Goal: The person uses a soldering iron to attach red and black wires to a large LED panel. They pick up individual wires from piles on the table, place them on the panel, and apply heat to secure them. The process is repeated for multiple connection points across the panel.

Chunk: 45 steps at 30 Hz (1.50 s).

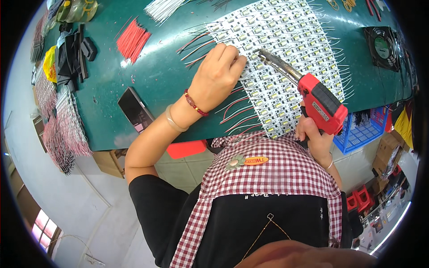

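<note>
My left hand rests with curled fingers on the left edge of a large sheet of small white modules with red and white wires sticking out. My right hand grips a red soldering gun by its handle. Its metal tip points at the modules just right of my left fingers. Loose red and white wires trail from the sheet's near edge.
The green table carries a dark phone, a bundle of red wires, white wires, black parts and a small black fan. A blue basket hangs at the right edge.
</note>
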Motion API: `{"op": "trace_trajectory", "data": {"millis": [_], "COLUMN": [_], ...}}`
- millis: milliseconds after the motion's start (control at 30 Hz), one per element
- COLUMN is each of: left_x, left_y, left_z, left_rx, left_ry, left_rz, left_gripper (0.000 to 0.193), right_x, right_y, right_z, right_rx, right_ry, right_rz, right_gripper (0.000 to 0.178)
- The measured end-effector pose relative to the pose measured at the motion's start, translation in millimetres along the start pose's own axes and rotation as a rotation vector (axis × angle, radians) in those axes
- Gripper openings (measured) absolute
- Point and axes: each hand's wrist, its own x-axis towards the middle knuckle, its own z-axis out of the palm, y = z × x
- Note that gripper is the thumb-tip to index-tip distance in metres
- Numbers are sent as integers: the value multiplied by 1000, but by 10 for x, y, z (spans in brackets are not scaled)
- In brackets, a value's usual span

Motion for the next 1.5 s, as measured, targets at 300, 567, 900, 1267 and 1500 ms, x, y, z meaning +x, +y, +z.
{"op": "trace_trajectory", "data": {"millis": [300, 567, 900, 1267, 1500], "left_x": [-51, -77, -91, -61, -57], "left_y": [79, 118, 106, 84, 103], "left_z": [-83, 23, 63, 70, 63], "left_rx": [21, -55, -118, -123, -107], "left_ry": [38, 20, 5, 32, 33], "left_rz": [11, 2, -43, -39, -35], "left_gripper": [26, 27, 19, 20, 23], "right_x": [-38, -137, -189, -243, -215], "right_y": [57, 195, 254, 316, 432], "right_z": [-118, -174, -261, -336, -349], "right_rx": [180, 121, -7, -21, -227], "right_ry": [15, -25, -64, -114, -146], "right_rz": [-66, 43, 170, 107, -15], "right_gripper": [50, 40, 11, 18, 20]}}
